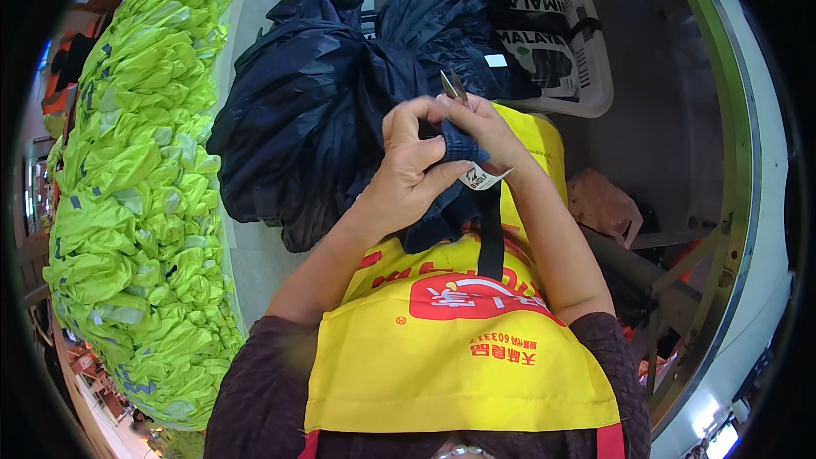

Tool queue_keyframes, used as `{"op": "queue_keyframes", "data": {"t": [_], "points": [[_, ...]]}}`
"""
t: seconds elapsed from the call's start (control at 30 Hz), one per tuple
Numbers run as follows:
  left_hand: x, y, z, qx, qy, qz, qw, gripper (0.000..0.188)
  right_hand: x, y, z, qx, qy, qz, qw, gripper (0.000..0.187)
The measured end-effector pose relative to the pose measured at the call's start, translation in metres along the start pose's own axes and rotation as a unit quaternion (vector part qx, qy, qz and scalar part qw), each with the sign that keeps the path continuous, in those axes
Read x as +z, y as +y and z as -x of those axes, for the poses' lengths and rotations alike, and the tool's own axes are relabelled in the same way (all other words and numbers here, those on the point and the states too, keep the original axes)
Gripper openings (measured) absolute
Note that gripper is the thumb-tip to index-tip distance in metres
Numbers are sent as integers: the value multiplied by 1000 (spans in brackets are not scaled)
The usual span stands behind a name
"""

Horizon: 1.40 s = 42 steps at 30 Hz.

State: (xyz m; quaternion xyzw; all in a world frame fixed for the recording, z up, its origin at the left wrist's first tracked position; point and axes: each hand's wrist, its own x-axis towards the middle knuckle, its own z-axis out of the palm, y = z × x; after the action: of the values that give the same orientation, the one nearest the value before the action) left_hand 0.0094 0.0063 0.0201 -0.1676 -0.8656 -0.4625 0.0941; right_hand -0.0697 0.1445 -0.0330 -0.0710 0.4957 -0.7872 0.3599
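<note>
My left hand (406,166) pinches the ribbed edge of a navy garment (459,144) between thumb and fingers, in front of my chest. A white label (486,177) hangs from that edge. My right hand (495,133) is closed beside it, with the pointed metal blades of thread snips (453,85) sticking up from its fingers; the handles are hidden. The right fingers also meet the dark cloth. More of the garment droops below my hands onto my lap, against the yellow apron (463,374).
A heap of dark navy garments (297,110) lies just beyond my hands on a pale table (253,276). Bright lime-yellow garments (140,204) are piled along the left. A white plastic basket (599,76) holding dark clothes and printed packs stands at the far side. A metal frame (735,161) curves along the right.
</note>
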Motion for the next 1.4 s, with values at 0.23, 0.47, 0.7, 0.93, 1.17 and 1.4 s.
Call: {"op": "queue_keyframes", "data": {"t": [0.23, 0.47, 0.7, 0.93, 1.17, 1.4], "points": [[-5, -19, -12, -55, -63, 142, 986, 10, -6, -20, 15, 20, 45, -93, 994, 22], [0, -16, -15, -102, -70, 219, 968, 10, 3, -40, 35, -46, -6, 203, 978, 36], [6, -15, -15, -85, -57, 210, 972, 12, 22, -14, 27, -147, 57, 7, 988, 23], [11, -9, -12, -158, -43, 249, 955, 12, 29, -10, 34, -276, 189, 276, 901, 11], [5, -13, -5, -197, -83, 201, 956, 14, 14, -34, 41, -318, 229, 444, 806, 9], [-2, -13, -3, -222, -83, 283, 929, 12, -24, -70, 62, -89, 123, 208, 966, 43]]}}
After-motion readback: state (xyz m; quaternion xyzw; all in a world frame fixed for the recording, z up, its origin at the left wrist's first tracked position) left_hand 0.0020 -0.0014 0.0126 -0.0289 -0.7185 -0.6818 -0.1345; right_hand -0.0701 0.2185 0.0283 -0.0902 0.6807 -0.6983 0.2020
